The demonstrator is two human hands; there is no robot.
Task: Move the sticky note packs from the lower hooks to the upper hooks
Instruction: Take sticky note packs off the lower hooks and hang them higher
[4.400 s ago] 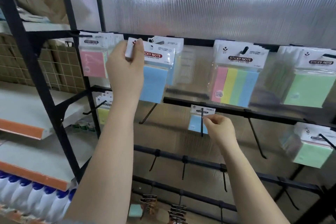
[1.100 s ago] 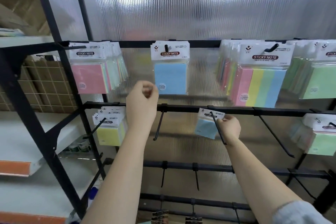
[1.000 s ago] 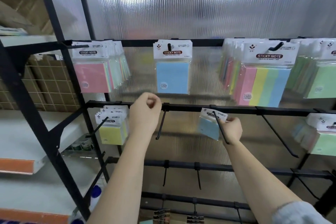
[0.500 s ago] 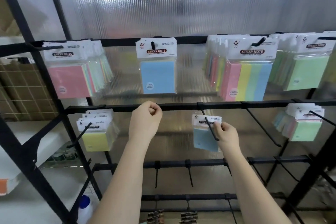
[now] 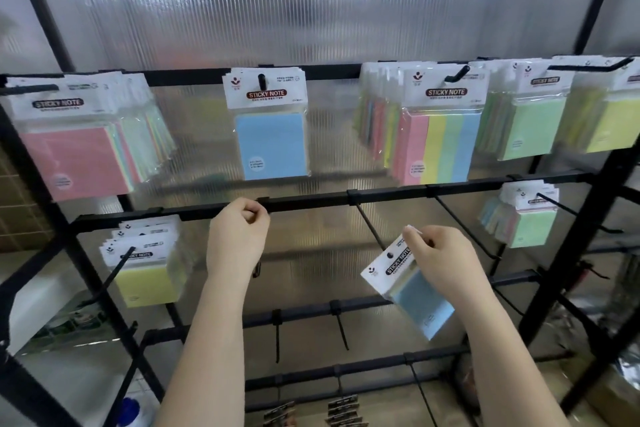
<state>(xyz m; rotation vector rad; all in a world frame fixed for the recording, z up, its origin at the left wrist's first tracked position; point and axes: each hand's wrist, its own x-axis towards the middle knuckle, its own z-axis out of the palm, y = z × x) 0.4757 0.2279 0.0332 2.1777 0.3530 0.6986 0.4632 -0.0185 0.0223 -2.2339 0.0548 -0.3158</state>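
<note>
The right hand (image 5: 438, 258), pinching the blue sticky note pack (image 5: 410, 291), has just slid it off the lower hook (image 5: 370, 229) toward five o'clock, ready to lift to the upper hook (image 5: 261, 81) at twelve, while the left hand (image 5: 237, 236) stays curled, empty.

light: bright, diffuse backlight through ribbed panel (image 5: 311, 3) | glare: streaks up top | blur: edges smeared | distortion: wide-angle bowing

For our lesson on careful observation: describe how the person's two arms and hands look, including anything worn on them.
Both forearms are bare from the bottom edge of the picture up to the wrists, with no sleeve in view. The left hand and the right hand carry no glove, ring, watch or bracelet that can be seen. No markings show.
</note>
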